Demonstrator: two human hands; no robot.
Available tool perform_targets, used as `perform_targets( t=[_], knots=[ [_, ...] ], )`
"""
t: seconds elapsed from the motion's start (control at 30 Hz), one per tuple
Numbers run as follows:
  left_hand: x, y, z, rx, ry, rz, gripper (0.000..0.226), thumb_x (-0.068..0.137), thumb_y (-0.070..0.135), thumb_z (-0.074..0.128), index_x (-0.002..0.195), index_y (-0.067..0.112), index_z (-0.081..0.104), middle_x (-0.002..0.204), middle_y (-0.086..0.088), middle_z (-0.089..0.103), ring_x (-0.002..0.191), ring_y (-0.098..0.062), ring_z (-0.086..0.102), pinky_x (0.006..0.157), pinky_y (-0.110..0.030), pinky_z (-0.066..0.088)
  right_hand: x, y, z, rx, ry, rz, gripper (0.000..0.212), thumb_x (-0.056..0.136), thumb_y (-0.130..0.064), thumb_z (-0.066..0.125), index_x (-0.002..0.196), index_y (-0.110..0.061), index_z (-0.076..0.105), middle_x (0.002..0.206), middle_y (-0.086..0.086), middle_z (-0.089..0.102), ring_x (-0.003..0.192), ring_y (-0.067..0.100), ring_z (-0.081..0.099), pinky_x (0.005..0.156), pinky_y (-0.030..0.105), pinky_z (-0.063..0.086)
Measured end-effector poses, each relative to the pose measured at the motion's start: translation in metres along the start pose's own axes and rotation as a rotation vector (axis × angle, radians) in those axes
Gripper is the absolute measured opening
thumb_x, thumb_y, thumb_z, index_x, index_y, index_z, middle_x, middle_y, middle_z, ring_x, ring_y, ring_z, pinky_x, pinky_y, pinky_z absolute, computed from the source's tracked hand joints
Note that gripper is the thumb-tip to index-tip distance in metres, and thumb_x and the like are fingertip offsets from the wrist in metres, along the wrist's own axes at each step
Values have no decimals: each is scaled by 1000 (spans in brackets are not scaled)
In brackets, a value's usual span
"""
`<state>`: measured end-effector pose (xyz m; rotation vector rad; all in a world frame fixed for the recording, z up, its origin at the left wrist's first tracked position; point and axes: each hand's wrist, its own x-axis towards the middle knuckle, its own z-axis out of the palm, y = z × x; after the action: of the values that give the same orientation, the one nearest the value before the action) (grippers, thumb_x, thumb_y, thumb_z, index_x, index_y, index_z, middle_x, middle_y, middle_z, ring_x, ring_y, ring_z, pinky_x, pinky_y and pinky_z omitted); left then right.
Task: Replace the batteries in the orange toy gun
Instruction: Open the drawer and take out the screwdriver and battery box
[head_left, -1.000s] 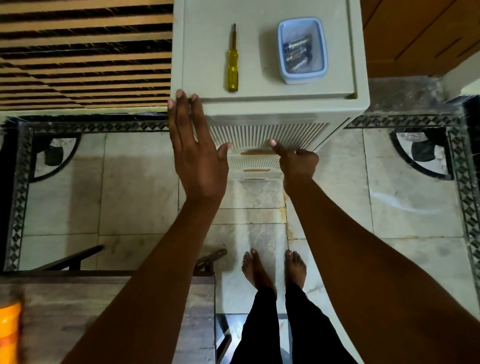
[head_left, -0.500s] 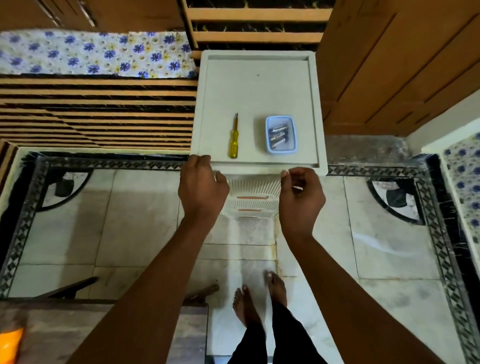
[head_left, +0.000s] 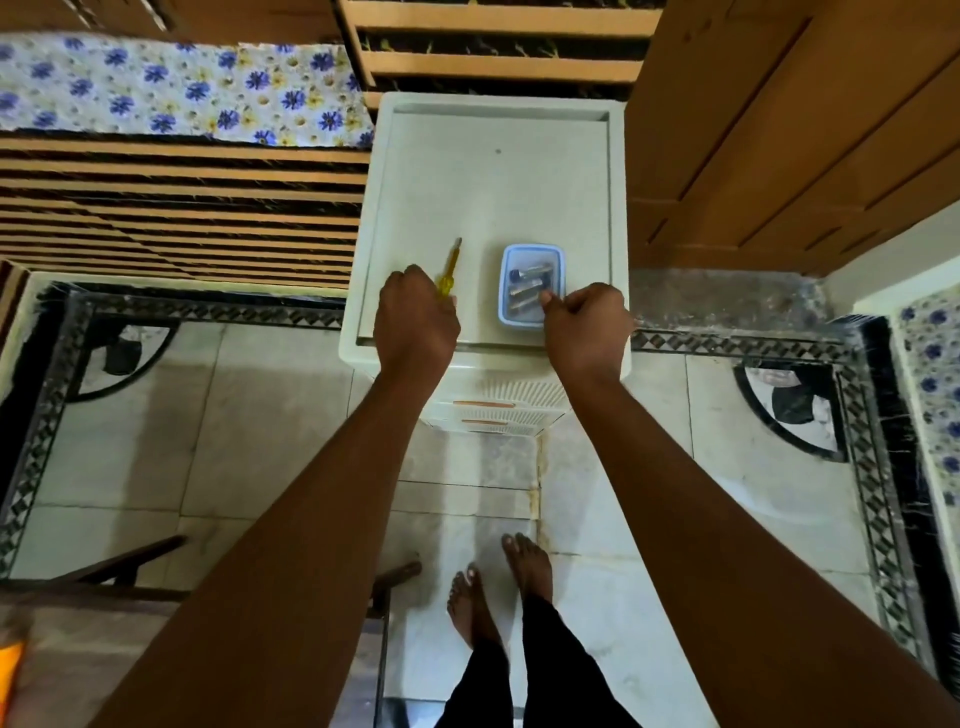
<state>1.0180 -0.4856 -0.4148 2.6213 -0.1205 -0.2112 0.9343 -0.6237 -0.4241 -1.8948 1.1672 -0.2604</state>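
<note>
Pale floor tiles with a black patterned border lie under a white plastic drawer cabinet (head_left: 493, 171) that stands against wooden slats. On its flat top, near the front edge, the left hand (head_left: 415, 325) curls its fingers around the handle of a yellow screwdriver (head_left: 448, 273), whose tip points toward the back edge. Just to the right sits a small blue tray (head_left: 556, 254) with batteries (head_left: 527, 286) inside. The right hand (head_left: 587, 327) pinches the tray's front right corner, thumb on the rim. A bit of something orange (head_left: 10, 670) shows at the picture's bottom left edge; I cannot tell whether it is the toy gun.
</note>
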Motion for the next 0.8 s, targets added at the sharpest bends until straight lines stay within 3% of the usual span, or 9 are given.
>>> perform_targets(
  t=[0.13,0.27,0.37,0.53,0.7,0.8],
  knots=[
    [-17,2,-14,-243,-61,-108,18,91,24,78,95,8,71,91,-4,72,83,-18,65,73,-26,48,-2,-4,-12,78,-53,24,55,93,-26,77,51,-13,43,48,-1,42,51,20,46,63,30,43],
    [-61,-7,-35,-415,-85,-168,11,91,22,76,86,12,73,76,3,69,73,-14,64,65,-17,45,-30,-10,-26,197,-101,23,33,92,-29,79,70,-12,60,66,-1,65,70,21,70,78,44,62],
    [-94,-22,-51,-534,-26,-247,9,89,23,78,85,16,74,71,3,70,67,-16,67,69,-29,55,-63,-13,-34,367,-186,60,28,93,-23,80,81,-5,63,75,10,73,69,20,77,74,53,66],
    [-153,-44,-96,-668,57,-358,11,90,23,77,85,13,74,63,3,69,50,-5,62,61,-34,55,-128,-22,-47,494,-307,47,25,95,-16,78,82,-7,58,84,24,69,89,36,77,75,51,67],
    [-226,-73,-150,-712,174,-371,13,89,24,78,78,17,75,61,4,69,53,-10,62,63,-45,60,-207,-35,-64,476,-437,-48,18,95,-16,77,89,-10,62,97,20,74,93,29,78,74,52,67],
    [-275,-98,-173,-780,233,-411,15,88,27,80,76,19,75,59,4,67,53,-11,61,64,-53,61,-259,-39,-72,463,-501,-117,16,94,-19,79,88,-18,64,95,16,75,92,29,78,74,54,67]
  ],
)
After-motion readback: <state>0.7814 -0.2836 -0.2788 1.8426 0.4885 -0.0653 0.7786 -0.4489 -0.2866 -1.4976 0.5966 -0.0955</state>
